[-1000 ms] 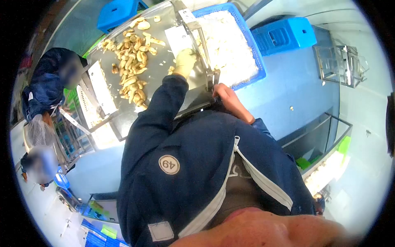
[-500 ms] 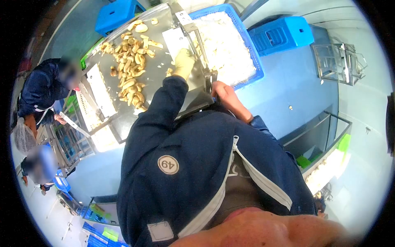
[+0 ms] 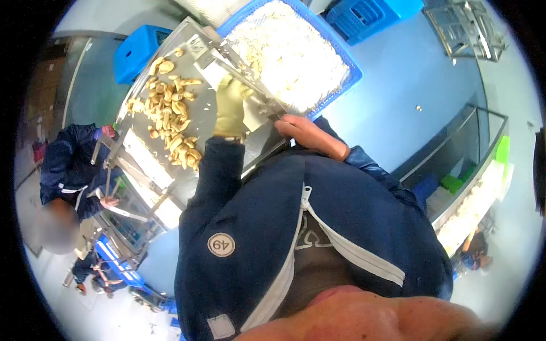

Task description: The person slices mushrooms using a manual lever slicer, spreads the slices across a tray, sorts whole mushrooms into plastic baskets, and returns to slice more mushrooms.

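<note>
My left hand (image 3: 230,105), in a cream glove, is over the steel worktop beside a slanted metal frame (image 3: 264,99). Its fingers are bent, and anything under them is hidden. My bare right hand (image 3: 313,136) is closed at the near end of that frame, fingers together, gripping or pressing its edge. Left of my glove lies a loose heap of tan, curved, knobbly pieces (image 3: 170,111) that look like mushrooms. Beyond the frame, a blue basket (image 3: 348,62) holds many thin white slices (image 3: 290,54).
Blue plastic stools (image 3: 136,54) stand beyond the worktop. A wire-frame stand (image 3: 463,31) is at the far right. On the left, a co-worker in a dark jacket (image 3: 68,156) is beside another metal frame. A metal-framed bench (image 3: 472,193) stands to my right.
My view has turned, so worktop and basket appear shifted left. My gloved hand looks more extended over the board. My right hand's fingers lie straighter along the frame's end.
</note>
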The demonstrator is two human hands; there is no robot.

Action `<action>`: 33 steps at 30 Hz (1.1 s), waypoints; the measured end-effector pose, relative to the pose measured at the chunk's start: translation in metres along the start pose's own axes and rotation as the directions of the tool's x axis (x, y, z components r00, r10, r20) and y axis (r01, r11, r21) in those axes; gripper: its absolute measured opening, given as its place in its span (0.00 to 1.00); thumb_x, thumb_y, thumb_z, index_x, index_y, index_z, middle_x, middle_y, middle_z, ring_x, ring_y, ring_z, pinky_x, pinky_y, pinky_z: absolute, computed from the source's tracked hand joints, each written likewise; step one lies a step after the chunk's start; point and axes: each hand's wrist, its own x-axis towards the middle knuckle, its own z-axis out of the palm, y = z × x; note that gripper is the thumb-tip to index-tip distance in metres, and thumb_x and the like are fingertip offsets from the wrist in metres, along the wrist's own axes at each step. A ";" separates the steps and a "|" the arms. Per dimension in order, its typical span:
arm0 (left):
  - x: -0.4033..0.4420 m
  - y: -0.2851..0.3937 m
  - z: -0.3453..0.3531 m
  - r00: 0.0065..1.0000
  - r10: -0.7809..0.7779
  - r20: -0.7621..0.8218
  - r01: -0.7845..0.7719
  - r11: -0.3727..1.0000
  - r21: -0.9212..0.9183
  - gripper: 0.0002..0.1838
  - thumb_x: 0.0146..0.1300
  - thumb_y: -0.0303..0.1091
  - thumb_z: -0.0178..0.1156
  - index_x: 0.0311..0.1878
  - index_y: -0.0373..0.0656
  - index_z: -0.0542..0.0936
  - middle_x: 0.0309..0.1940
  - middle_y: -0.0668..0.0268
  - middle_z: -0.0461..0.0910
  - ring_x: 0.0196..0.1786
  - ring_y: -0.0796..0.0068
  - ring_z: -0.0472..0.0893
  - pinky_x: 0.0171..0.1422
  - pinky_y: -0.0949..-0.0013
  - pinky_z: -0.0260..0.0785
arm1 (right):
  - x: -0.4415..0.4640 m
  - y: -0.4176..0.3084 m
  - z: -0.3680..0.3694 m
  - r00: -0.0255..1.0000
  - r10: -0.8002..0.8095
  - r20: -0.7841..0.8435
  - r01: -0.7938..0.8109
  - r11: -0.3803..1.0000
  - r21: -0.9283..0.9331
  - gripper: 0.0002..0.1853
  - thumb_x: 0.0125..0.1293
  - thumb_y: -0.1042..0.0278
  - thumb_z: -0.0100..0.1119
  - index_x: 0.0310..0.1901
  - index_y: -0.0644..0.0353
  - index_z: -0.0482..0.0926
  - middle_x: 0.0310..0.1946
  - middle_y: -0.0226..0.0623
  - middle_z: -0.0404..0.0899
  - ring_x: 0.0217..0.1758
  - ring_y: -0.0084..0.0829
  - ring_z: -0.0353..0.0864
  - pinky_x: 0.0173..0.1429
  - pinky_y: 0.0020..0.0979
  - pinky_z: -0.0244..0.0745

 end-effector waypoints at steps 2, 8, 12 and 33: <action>-0.007 0.035 0.018 0.982 0.187 0.035 -0.187 0.982 0.013 0.13 0.66 0.22 0.51 0.52 0.36 0.75 0.36 0.62 0.80 0.34 0.75 0.79 0.39 0.75 0.74 | 0.009 -0.003 -0.005 0.990 -0.140 0.008 0.139 0.987 0.083 0.23 0.73 0.47 0.45 0.37 0.64 0.74 0.29 0.42 0.74 0.34 0.34 0.72 0.41 0.36 0.68; 0.036 0.009 -0.023 0.848 0.384 -0.366 -0.183 0.859 0.478 0.18 0.65 0.20 0.50 0.58 0.33 0.71 0.48 0.57 0.77 0.47 0.68 0.79 0.53 0.69 0.74 | 0.043 0.021 -0.054 0.977 -0.177 0.115 0.112 0.895 0.432 0.22 0.74 0.50 0.43 0.36 0.63 0.75 0.33 0.39 0.76 0.38 0.30 0.75 0.47 0.33 0.71; 0.051 -0.036 -0.022 0.739 0.673 -0.014 -0.160 0.196 0.968 0.22 0.61 0.39 0.60 0.55 0.38 0.75 0.50 0.53 0.77 0.50 0.57 0.76 0.58 0.56 0.68 | 0.119 0.095 -0.088 0.983 -0.158 0.093 0.153 0.987 0.058 0.14 0.66 0.61 0.48 0.41 0.64 0.76 0.37 0.46 0.78 0.41 0.40 0.78 0.49 0.36 0.72; 0.068 -0.045 -0.036 0.694 0.703 0.157 -0.084 -0.138 0.987 0.21 0.56 0.28 0.62 0.55 0.46 0.75 0.55 0.63 0.75 0.55 0.64 0.74 0.60 0.61 0.65 | 0.333 0.107 -0.111 0.879 -0.470 -0.075 0.402 0.817 -0.413 0.27 0.57 0.65 0.58 0.61 0.53 0.71 0.63 0.46 0.67 0.63 0.51 0.67 0.65 0.44 0.65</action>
